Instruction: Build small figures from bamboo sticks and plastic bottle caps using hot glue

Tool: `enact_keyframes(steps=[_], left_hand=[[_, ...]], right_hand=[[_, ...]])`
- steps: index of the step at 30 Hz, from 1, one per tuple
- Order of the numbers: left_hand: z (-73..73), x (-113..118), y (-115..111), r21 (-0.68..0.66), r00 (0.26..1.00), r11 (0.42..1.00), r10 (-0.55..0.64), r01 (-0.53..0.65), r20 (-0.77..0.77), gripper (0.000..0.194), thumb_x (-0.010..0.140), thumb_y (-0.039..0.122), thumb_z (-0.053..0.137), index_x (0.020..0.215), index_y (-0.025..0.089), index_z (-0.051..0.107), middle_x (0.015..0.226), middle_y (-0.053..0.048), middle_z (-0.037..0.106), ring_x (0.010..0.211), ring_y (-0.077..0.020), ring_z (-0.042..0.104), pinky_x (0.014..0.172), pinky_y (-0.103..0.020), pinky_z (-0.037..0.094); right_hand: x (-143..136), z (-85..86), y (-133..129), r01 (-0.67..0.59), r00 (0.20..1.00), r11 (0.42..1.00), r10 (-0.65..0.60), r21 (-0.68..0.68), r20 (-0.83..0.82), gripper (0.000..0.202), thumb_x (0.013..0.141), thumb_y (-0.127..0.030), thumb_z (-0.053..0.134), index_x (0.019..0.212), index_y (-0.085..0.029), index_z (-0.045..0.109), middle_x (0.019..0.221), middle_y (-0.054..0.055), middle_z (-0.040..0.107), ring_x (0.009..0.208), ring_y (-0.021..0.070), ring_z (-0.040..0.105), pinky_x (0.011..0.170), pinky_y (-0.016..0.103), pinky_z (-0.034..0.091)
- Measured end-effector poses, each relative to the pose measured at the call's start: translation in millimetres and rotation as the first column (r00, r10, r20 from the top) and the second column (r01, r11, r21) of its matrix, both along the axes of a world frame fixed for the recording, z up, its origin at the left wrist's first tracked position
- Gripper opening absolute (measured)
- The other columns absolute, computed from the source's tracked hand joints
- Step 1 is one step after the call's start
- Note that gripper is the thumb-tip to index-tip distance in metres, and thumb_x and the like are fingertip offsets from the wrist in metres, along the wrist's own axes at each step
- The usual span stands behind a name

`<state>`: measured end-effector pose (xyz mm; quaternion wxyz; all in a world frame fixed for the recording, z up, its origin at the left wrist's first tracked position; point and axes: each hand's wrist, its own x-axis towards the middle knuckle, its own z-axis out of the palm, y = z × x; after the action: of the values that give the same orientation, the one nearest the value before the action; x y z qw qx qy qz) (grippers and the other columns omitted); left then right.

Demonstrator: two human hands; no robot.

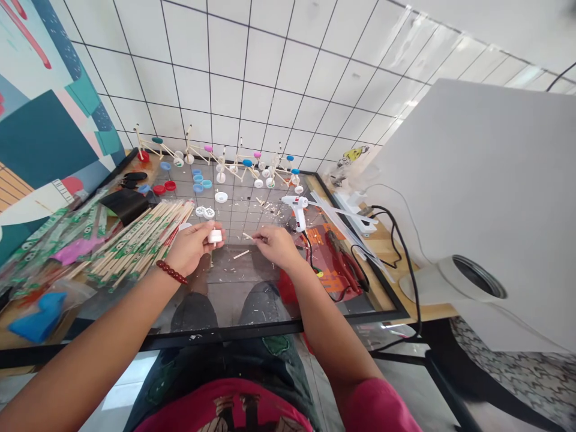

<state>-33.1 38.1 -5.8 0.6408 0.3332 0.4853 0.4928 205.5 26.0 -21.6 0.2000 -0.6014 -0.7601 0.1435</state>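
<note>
My left hand (191, 243), with a red bead bracelet at the wrist, grips a white plastic bottle cap (215, 237) between thumb and fingers. To its right, my right hand (275, 245) pinches a short piece of wooden stick (247, 236) just above the glass tabletop. Another cut stick piece (241, 255) lies on the glass between and below my hands. Two white caps (205, 212) with patterned faces rest beyond my left hand. A lone white cap (221, 197) sits farther back.
A white hot glue gun (296, 211) stands right of my right hand, near red-handled pliers (346, 264) and glue sticks (335, 222). Wrapped chopsticks (144, 240) lie at left. Several stick-and-cap models (245, 167) line the back. A white roll (454, 279) stands at right.
</note>
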Motion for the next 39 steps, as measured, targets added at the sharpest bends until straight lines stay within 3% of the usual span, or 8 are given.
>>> enact_keyframes(steps=[3,8,13,18,25,30,35,39], left_hand=[[9.4,-2,2,-0.048,0.992,0.998,0.042,-0.037,0.116,0.022,0.102,0.019,0.073,0.083,0.011,0.082,0.089,-0.012,0.082,0.081,-0.0186,0.079,0.076,-0.030,0.069],[18.7,-6,5,-0.067,0.985,0.996,0.065,-0.054,0.163,0.022,0.093,-0.003,0.065,0.090,0.010,0.083,0.092,-0.013,0.083,0.085,-0.0178,0.081,0.085,-0.029,0.071],[20.2,-5,4,-0.063,0.983,0.995,0.084,-0.075,0.164,0.023,0.088,-0.007,0.070,0.086,0.012,0.081,0.090,-0.009,0.082,0.083,-0.0168,0.081,0.083,-0.027,0.071],[18.2,-6,4,-0.064,0.980,0.993,0.107,-0.098,0.168,0.023,0.086,-0.007,0.074,0.079,0.014,0.080,0.094,-0.009,0.084,0.083,-0.0157,0.081,0.082,-0.025,0.070],[8.2,-9,4,-0.017,0.987,0.999,-0.043,0.046,0.156,0.017,0.078,-0.002,0.089,0.084,0.014,0.086,0.097,-0.009,0.086,0.086,-0.0167,0.081,0.082,-0.025,0.069],[8.7,-9,3,-0.023,0.984,0.997,-0.072,0.077,0.162,0.019,0.076,0.000,0.092,0.089,0.013,0.087,0.094,-0.007,0.086,0.087,-0.0175,0.082,0.082,-0.025,0.069],[10.2,-6,1,-0.032,0.987,0.997,-0.070,0.076,0.147,0.020,0.078,-0.005,0.084,0.088,0.013,0.087,0.094,-0.010,0.086,0.084,-0.0182,0.082,0.080,-0.027,0.069],[6.3,-6,-2,-0.023,0.985,0.992,-0.119,0.123,0.125,0.024,0.072,-0.002,0.091,0.091,0.012,0.088,0.098,-0.013,0.086,0.083,-0.0200,0.080,0.077,-0.030,0.067]], right_hand=[[16,2.8,2,0.052,0.997,0.999,-0.052,-0.011,-0.062,0.021,0.099,-0.015,0.075,0.111,-0.024,0.090,0.107,0.007,0.090,0.102,0.0236,0.083,0.092,0.032,0.060],[31,3.1,6,0.239,0.968,0.965,-0.227,0.110,-0.110,0.027,0.104,-0.014,0.066,0.113,-0.025,0.089,0.118,0.008,0.090,0.116,0.0264,0.082,0.106,0.038,0.062],[22,3.4,3,0.169,0.979,0.983,-0.176,0.068,0.103,0.027,0.105,-0.015,0.066,0.115,-0.026,0.089,0.123,0.009,0.087,0.118,0.0266,0.081,0.101,0.033,0.061],[15,9.5,0,0.215,0.958,0.976,-0.219,0.043,0.187,0.031,0.110,-0.017,0.060,0.124,-0.024,0.087,0.129,0.012,0.085,0.122,0.0264,0.079,0.100,0.032,0.059],[0,7.5,2,0.087,0.967,0.996,-0.078,-0.029,0.243,0.025,0.110,-0.024,0.065,0.115,-0.024,0.089,0.121,0.010,0.085,0.115,0.0237,0.079,0.094,0.029,0.056],[-2,6.2,3,0.047,0.943,0.999,-0.041,-0.011,0.329,0.027,0.108,-0.019,0.061,0.111,-0.022,0.088,0.117,0.011,0.084,0.111,0.0241,0.078,0.094,0.029,0.055],[-8,-2.1,4,0.109,0.982,0.992,-0.118,0.066,0.151,0.022,0.104,-0.015,0.065,0.112,-0.021,0.084,0.117,0.011,0.084,0.108,0.0238,0.079,0.094,0.029,0.056],[-9,-8.3,6,0.114,0.993,0.991,-0.114,0.073,-0.002,0.021,0.106,-0.017,0.065,0.115,-0.022,0.083,0.113,0.009,0.085,0.104,0.0235,0.079,0.093,0.030,0.057]])
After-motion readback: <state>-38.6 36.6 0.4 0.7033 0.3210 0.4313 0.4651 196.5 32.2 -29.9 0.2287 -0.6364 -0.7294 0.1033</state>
